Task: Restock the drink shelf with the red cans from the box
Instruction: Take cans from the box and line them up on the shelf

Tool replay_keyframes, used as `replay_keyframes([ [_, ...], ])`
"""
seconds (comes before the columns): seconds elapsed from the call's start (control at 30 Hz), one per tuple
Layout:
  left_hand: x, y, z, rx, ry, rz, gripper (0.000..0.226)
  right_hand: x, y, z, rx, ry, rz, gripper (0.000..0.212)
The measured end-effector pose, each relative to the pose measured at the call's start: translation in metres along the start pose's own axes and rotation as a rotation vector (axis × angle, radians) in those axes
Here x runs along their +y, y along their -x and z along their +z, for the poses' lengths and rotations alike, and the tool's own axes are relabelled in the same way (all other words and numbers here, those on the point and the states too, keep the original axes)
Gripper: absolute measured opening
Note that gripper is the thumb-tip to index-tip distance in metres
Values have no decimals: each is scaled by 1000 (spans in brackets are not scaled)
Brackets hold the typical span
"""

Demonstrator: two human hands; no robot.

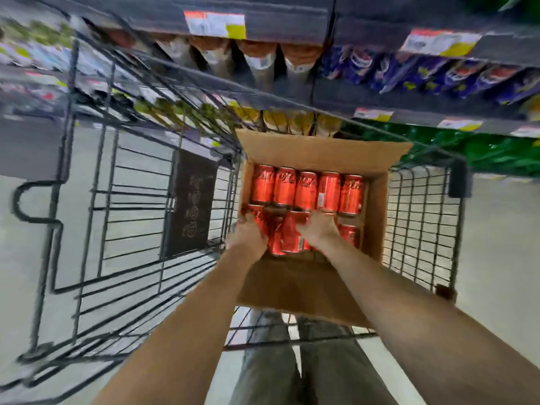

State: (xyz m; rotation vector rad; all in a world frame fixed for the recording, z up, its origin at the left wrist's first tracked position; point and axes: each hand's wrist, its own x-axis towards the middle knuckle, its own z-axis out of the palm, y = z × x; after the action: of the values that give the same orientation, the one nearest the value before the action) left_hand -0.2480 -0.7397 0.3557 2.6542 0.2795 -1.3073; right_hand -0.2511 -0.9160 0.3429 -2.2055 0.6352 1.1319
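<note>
A black wire cart stands on a pale grey, evenly lit floor in a shop aisle.

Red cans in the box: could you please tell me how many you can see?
9 red cans at least: five side by side in the far row, four partly showing in the near row around the left hand and right hand, which likely hide more.

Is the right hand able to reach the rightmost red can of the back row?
Probably yes. The box is open, nothing covers that can, and the right hand is inside, one row nearer, resting on nearer cans.
</note>
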Motion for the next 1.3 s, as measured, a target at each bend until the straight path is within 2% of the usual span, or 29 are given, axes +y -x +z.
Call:
replay_keyframes([
  [0.17,-1,-32,24,70,84,-6,77,4,-31,39,-8,-132,83,67],
  [0.27,6,-43,36,66,150,14,81,4,-40,58,100,-184,128,85],
  [0.37,10,-52,48,72,218,25,79,6,-51,69,182,-246,195,80],
  [0.47,9,-56,55,90,259,36,84,8,-57,64,180,-273,238,82],
  [0.7,1,-58,49,41,353,9,92,25,-41,44,183,-370,134,52],
  [0.77,0,-50,45,50,365,36,92,27,-29,36,176,-484,111,52],
  [0.8,-1,-45,42,61,398,53,92,29,-22,32,170,-546,89,61],
  [0.87,-2,-33,33,85,465,111,88,34,-7,24,152,-646,61,69],
  [1.0,-1,-4,0,120,536,250,78,35,31,-4,138,-763,21,56],
  [1.13,11,33,-44,185,594,391,80,27,71,-35,246,-772,-62,63],
  [1.27,31,76,-85,272,591,542,83,16,117,-71,344,-752,-180,43],
  [1.3,36,88,-94,299,585,576,83,13,130,-81,389,-737,-203,44],
])
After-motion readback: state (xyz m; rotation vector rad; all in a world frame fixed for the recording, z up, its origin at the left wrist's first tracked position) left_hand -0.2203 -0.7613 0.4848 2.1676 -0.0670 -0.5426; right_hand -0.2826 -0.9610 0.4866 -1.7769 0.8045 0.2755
